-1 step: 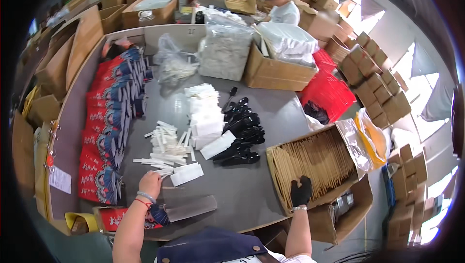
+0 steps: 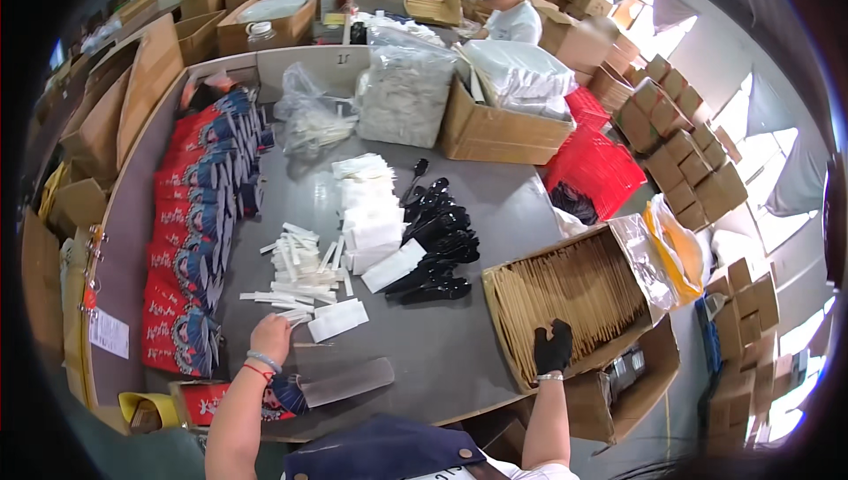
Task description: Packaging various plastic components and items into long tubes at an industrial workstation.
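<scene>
My bare left hand [image 2: 270, 336] is at the near edge of a pile of thin white paper strips [image 2: 305, 264]. Its fingers are pressed together on the end of a white strip [image 2: 294, 315]. Just right of it lies a flat white packet [image 2: 338, 319]. Below that hand, a red and blue printed pouch [image 2: 281, 394] lies partly behind my forearm, with a clear plastic sleeve [image 2: 353, 381] extending from it. My right hand [image 2: 553, 349], in a black glove, rests on slim brown sticks [image 2: 574, 294] packed in a carton, thumb and fingers apart.
Red and blue pouches [image 2: 181, 281] line the table's left side. Mid-table are stacked white packets [image 2: 367, 206] and black plastic spoons [image 2: 442, 241]. Farther back stand plastic bags [image 2: 406, 91] and a carton [image 2: 503, 134]. An open carton [image 2: 649, 378] sits beside my right forearm. Another person [image 2: 512, 16] is beyond.
The whole scene has shifted very slightly leftward in view. Both hands stay at the same places, the left by the strips and the right on the brown sticks.
</scene>
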Demonstrator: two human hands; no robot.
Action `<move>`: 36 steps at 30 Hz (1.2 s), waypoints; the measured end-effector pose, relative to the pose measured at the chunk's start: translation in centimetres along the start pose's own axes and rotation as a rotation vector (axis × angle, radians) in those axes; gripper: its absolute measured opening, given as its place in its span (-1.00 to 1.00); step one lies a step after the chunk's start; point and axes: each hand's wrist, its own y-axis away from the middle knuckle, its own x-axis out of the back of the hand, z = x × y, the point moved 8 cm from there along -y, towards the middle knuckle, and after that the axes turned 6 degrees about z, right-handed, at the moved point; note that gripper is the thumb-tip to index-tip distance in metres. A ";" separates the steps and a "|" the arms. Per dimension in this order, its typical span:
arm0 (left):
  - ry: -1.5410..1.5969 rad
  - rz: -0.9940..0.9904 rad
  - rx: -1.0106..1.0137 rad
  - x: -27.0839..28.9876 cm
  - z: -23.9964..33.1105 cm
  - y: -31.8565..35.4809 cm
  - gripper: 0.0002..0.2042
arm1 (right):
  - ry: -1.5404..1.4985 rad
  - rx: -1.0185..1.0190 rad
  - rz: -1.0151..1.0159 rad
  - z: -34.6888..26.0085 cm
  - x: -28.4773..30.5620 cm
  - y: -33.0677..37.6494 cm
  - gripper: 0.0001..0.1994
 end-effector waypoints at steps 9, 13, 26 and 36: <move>0.062 -0.025 -0.017 0.8 2.1 -0.1 -0.93 | 0.360 -0.102 -0.444 2.6 -2.3 -1.6 -0.70; 0.134 0.002 -0.065 -1.0 5.3 -0.9 -0.91 | 0.381 -0.143 -0.376 2.9 -2.9 -1.5 -0.79; -0.025 -0.035 -0.016 -3.2 7.0 -1.3 -0.63 | 0.416 -0.240 -0.506 2.9 -3.2 -2.5 -0.76; -0.003 -0.092 -0.053 -4.1 7.4 -1.3 -0.70 | 0.398 -0.295 -0.450 2.5 -0.9 -2.1 -0.71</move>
